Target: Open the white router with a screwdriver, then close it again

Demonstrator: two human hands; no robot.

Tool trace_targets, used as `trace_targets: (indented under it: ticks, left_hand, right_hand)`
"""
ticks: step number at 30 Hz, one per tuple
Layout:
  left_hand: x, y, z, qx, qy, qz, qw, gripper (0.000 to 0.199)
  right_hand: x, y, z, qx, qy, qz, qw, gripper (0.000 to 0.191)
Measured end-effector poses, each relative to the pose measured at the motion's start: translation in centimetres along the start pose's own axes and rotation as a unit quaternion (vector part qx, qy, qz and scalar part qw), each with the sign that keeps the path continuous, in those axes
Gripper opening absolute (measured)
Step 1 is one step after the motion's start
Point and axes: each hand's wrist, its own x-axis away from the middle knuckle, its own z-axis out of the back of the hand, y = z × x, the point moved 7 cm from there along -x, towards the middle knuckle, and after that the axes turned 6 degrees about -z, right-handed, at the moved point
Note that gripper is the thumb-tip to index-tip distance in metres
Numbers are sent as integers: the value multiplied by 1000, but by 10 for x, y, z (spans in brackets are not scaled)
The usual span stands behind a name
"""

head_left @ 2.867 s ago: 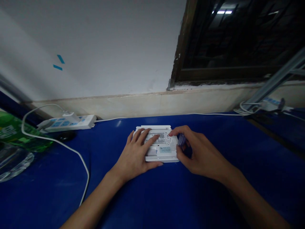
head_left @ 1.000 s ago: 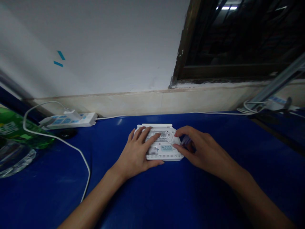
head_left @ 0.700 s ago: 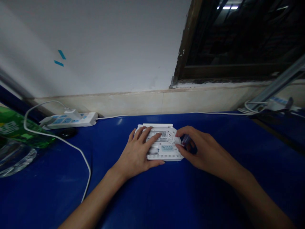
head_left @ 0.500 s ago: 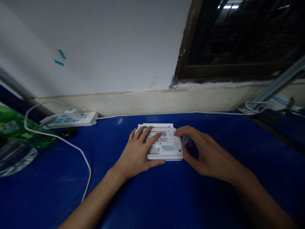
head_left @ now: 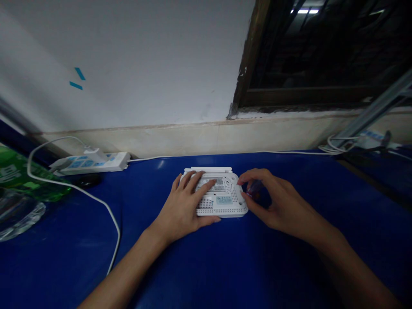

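While my left hand [head_left: 180, 201] lies spread, fingers extended, over the flat white perforated plastic box [head_left: 224, 194] beneath it, my right hand [head_left: 273, 199] curls around a blurred, translucent purplish object [head_left: 255, 187]; should the left's pressure ease, the box might slide.

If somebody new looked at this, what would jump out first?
Probably the white router near the picture's middle on the blue table, with the left hand spread over it and the right hand at its right edge, holding a purplish object. Then two blue tape strips on the wall at upper left, and the dark window at upper right.
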Motion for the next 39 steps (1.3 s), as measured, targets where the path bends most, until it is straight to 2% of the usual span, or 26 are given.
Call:
trace_targets:
  ticks: [10, 14, 19, 22, 25, 31, 39]
  left_hand:
    - [-1, 1, 1, -1, -1, 2, 1000, 91]
    - [-1, 1, 1, -2, -1, 3, 1000, 91]
    - [0, 1, 0, -16, -2, 4, 1000, 90]
    - [0, 2, 0, -18, -3, 4, 1000, 90]
    - [0, 2, 0, -16, -1, 6, 1000, 90]
    - [0, 2, 1, -11, 0, 8, 1000, 89]
    - [1, 3, 1, -16, 2, 20, 1000, 90]
  right_hand:
    - [-2, 11, 21, -134, 109, -22, 985, 31]
    - [-2, 13, 15, -107, 78, -5, 991, 33]
    - [-1, 3, -5, -1, 1, 20, 1000, 32]
    - [0, -2, -10, 25, -15, 28, 999, 28]
    - [0, -2, -5, 4, 2, 36, 999, 29]
    - [1, 2, 11, -52, 80, 39, 995, 35]
    - [2, 7, 16, -74, 103, 18, 992, 34]
